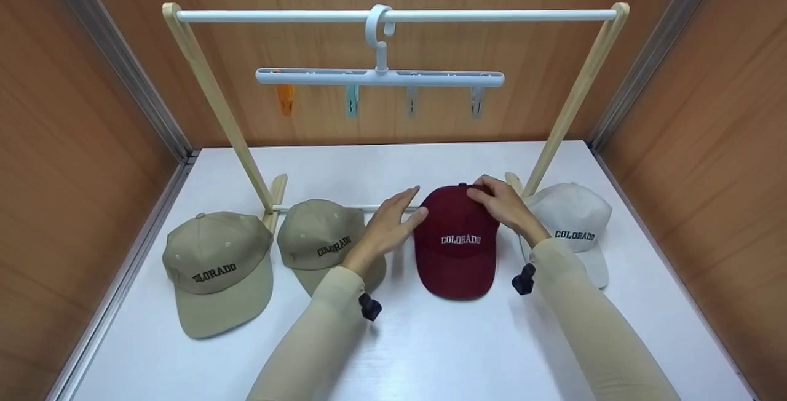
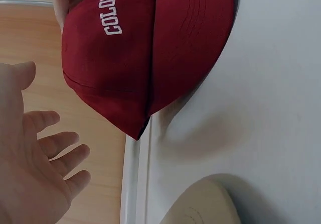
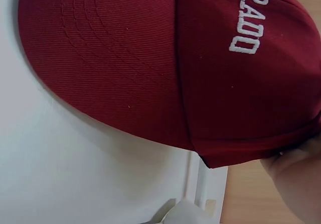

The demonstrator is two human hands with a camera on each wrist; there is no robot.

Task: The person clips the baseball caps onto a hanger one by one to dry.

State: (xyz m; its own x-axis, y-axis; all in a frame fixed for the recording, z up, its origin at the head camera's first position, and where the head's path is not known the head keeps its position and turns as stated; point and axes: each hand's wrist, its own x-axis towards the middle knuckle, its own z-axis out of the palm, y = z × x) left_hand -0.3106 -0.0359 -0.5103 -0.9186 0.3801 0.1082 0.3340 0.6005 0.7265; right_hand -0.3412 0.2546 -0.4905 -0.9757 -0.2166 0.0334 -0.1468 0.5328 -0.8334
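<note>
A dark red baseball cap (image 1: 456, 241) with white COLORADO lettering faces forward, brim down, in the middle of the head view. My right hand (image 1: 504, 207) grips its upper right side, thumb on the front and fingers behind; the right wrist view shows that hand (image 3: 296, 176) at the cap's edge. My left hand (image 1: 390, 226) stands to the left of the red cap, fingers spread and holding nothing. In the left wrist view a gap shows between the left fingers (image 2: 65, 143) and the red cap (image 2: 110, 58).
Two khaki caps, an outer one (image 1: 215, 259) and an inner one (image 1: 323, 235), lie at left; a white cap (image 1: 572, 216) lies at right. Above, a pale blue clip hanger (image 1: 381, 77) with several clips hangs from the rack's white bar (image 1: 276, 16). Wooden posts (image 1: 218, 103) support it.
</note>
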